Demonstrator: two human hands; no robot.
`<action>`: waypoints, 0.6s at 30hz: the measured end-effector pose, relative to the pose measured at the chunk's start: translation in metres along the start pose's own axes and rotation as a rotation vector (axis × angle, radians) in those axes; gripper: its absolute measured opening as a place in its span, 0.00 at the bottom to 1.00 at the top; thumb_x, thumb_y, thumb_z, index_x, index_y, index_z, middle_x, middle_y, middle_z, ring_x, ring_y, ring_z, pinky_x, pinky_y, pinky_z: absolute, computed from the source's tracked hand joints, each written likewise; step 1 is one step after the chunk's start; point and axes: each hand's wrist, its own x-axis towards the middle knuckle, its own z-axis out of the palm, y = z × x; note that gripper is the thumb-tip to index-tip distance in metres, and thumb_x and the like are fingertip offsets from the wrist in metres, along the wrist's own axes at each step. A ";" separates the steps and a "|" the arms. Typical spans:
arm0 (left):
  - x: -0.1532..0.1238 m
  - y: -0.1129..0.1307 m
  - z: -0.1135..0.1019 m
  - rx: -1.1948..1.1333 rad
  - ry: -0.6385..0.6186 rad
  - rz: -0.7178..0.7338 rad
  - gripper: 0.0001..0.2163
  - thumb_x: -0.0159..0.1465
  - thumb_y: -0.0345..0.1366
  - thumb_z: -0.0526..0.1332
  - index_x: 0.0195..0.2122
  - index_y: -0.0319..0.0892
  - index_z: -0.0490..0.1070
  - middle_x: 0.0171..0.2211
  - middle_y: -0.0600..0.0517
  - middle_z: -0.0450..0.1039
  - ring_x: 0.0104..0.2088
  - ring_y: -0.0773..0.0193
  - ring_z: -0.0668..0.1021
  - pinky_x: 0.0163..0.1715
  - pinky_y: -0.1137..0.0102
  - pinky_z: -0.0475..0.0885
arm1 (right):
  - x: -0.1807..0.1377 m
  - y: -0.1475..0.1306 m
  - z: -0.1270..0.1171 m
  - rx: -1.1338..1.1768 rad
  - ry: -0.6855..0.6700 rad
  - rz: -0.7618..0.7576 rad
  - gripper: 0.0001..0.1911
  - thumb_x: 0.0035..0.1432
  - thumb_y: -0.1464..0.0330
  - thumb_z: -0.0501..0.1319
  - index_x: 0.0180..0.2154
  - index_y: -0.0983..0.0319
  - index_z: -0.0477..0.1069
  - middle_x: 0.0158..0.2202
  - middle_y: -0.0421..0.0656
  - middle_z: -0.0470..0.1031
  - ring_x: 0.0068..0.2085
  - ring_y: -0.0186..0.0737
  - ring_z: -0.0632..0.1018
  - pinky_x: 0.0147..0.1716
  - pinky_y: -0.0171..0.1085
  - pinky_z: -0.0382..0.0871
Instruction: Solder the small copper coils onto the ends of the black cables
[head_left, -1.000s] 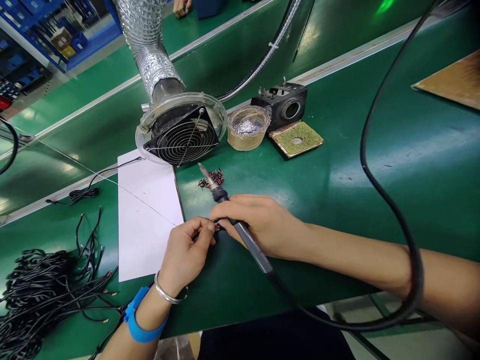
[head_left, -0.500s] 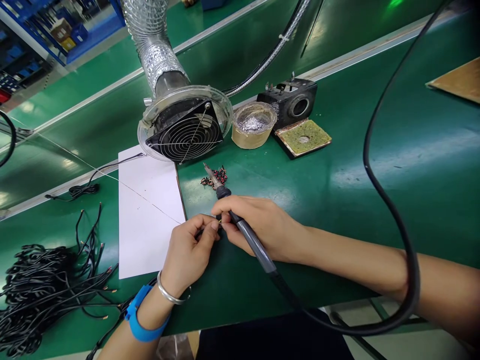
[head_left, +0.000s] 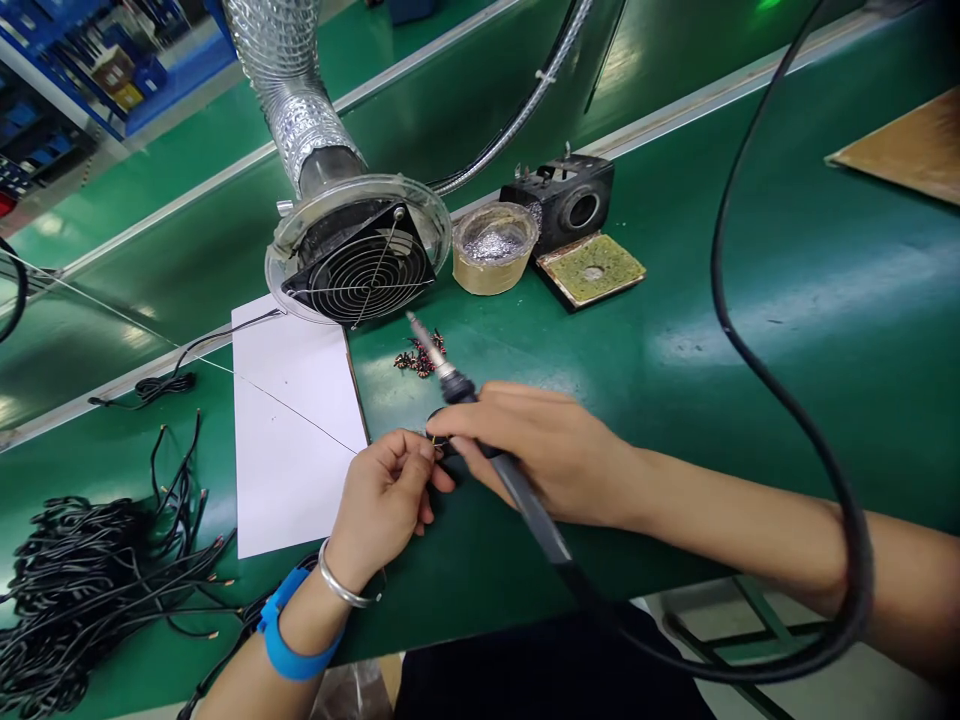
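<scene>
My right hand (head_left: 555,450) is closed around the grip of a soldering iron (head_left: 531,508). The iron's metal tip points up and left, away from my left hand. In a pinch between thumb and forefinger, my left hand (head_left: 382,500) holds a thin wire end (head_left: 437,441); a small black part beside it is partly hidden by the fingers. A fine strand (head_left: 300,411) runs from the upper left to my left hand. Beyond the iron's tip lies a small pile of red-and-black parts (head_left: 421,357).
A fume extractor fan (head_left: 367,280) hangs over white paper (head_left: 289,450). Behind the hands stand a tape-roll-shaped cup (head_left: 491,278), an iron stand (head_left: 559,205) and a sponge tray (head_left: 592,272). Black cables (head_left: 67,570) lie heaped at left. The iron's cord (head_left: 780,410) loops at right.
My right hand has shifted slightly right and away from my left hand, taking the iron with it. Fingers of my left hand have spread a little below its pinch. The whole view has shifted slightly.
</scene>
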 end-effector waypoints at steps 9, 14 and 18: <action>-0.002 -0.002 0.014 -0.008 0.157 0.016 0.12 0.66 0.44 0.56 0.34 0.40 0.68 0.25 0.55 0.76 0.14 0.75 0.67 0.13 0.80 0.65 | -0.035 -0.019 -0.016 0.232 0.394 0.286 0.16 0.61 0.71 0.59 0.51 0.54 0.73 0.32 0.41 0.77 0.29 0.38 0.76 0.26 0.39 0.69; -0.003 -0.003 0.017 0.016 0.198 0.036 0.13 0.66 0.45 0.56 0.34 0.40 0.68 0.25 0.55 0.76 0.15 0.75 0.68 0.13 0.80 0.66 | -0.042 -0.015 -0.011 0.270 0.430 0.393 0.10 0.58 0.72 0.60 0.41 0.55 0.75 0.32 0.41 0.79 0.30 0.40 0.77 0.28 0.39 0.69; -0.002 -0.004 0.018 0.020 0.202 0.044 0.13 0.66 0.45 0.56 0.34 0.40 0.68 0.26 0.54 0.76 0.15 0.75 0.68 0.13 0.80 0.66 | -0.039 -0.015 -0.011 0.275 0.427 0.406 0.08 0.56 0.73 0.59 0.38 0.57 0.74 0.29 0.40 0.77 0.26 0.37 0.75 0.24 0.37 0.68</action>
